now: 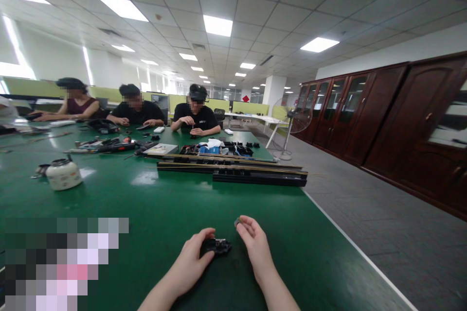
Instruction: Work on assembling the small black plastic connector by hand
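Green matting covers a long work table point(153, 204) in a bright office room with ceiling light panels and a row of dark wooden cabinets point(383, 116) along the wall on the right-hand side. The person's left hand point(191, 257) is closed around a small black part point(216, 246), thumb and fingers gripping its near end while it rests low over the mat. The right hand point(255, 243) sits just beside that part, on its far side from the left hand, with thumb and forefinger pinched on a tiny grey piece point(237, 221) held slightly above the black part. Well beyond both hands lie long black rails point(233, 171) stretched across the table, with more small black parts point(237, 148) past them. Far off to the left hand's side stands a white pot point(63, 173) with a dark lid, and near it tools point(105, 145) are scattered on the mat. Three other people point(195, 114) sit at the far end of the table, their hands busy on small items.
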Motion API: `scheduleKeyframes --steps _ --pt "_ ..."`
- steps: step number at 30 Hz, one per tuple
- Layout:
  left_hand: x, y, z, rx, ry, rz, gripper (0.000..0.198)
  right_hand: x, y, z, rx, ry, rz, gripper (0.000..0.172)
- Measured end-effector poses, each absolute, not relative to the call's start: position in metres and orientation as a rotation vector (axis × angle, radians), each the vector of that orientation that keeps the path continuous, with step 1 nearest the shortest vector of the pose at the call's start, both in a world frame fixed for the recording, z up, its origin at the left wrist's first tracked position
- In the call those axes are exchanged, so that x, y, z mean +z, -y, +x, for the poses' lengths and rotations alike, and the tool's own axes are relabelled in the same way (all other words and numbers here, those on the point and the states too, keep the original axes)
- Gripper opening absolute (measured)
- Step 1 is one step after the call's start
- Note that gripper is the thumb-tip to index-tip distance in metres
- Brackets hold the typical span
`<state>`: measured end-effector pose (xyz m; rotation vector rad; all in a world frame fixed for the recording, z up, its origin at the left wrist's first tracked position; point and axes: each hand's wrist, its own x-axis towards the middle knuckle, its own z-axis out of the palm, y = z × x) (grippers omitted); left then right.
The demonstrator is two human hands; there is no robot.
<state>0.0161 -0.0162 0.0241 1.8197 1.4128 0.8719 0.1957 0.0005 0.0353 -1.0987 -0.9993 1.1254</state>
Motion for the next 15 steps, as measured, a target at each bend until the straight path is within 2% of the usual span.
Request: scheduleKeyframes --steps 5,15 --pt "0.0226 0.0155 0.0151 0.863 -1.415 1.823 0.045 0.0406 0.0016 0.1982 1.170 0.891 -1.137 0.044" --pt "0.0213 0.0160 0.0143 0.880 -1.415 1.813 0.045 0.0408 0.0003 0.2035 1.255 0.619 -1.041 0.043"
